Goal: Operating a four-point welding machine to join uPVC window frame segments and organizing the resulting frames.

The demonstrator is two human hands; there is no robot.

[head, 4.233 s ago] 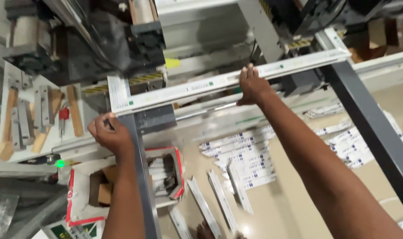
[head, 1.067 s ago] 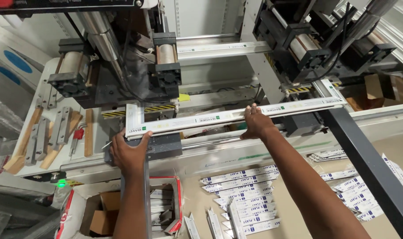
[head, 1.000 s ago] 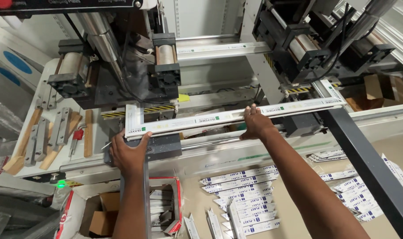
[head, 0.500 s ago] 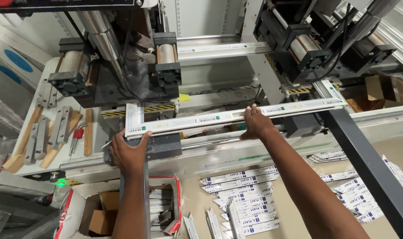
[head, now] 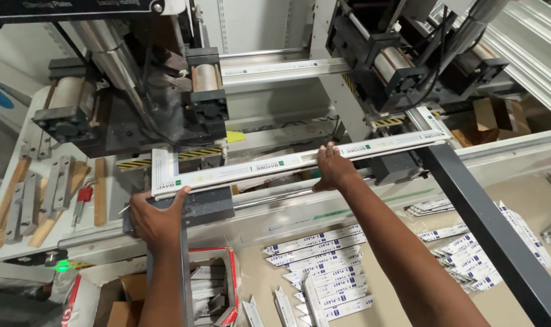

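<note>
Pressing down on the long white profile (head: 300, 158), you've got it laid across the machine bed, one hand at each stretch of it. Your left hand (head: 157, 221) sits at the near corner of the frame, thumb up against the front edge of the profile and the other fingers (head: 143, 213) curled loosely over the dark clamp block (head: 197, 206) just below. That is more a bracing touch than a full grasp. Your right hand (head: 333, 172) lies flat and spread on the profile further along, fingertips reaching over its far edge, palm on top, nothing closed around it. By the look of it, that two-point hold keeps the piece square against the stop, with the short upright leg (head: 164, 171) of the frame just beyond your left thumb.

Counting up: two hands, one long profile under them, and a second white profile (head: 281, 69) lying well beyond your fingertips, up between the machine heads. Two black heads with metal cylinders show there, one past your left fingers (head: 206, 82), one past your right (head: 396, 66). Below your wrists, a red-rimmed box (head: 218, 284) of offcuts, and scattered white offcuts (head: 324, 275) on the floor, too many to count cleanly. Left of your left hand, wooden and metal blocks (head: 57, 188) rest on the side table, at least five.
</note>
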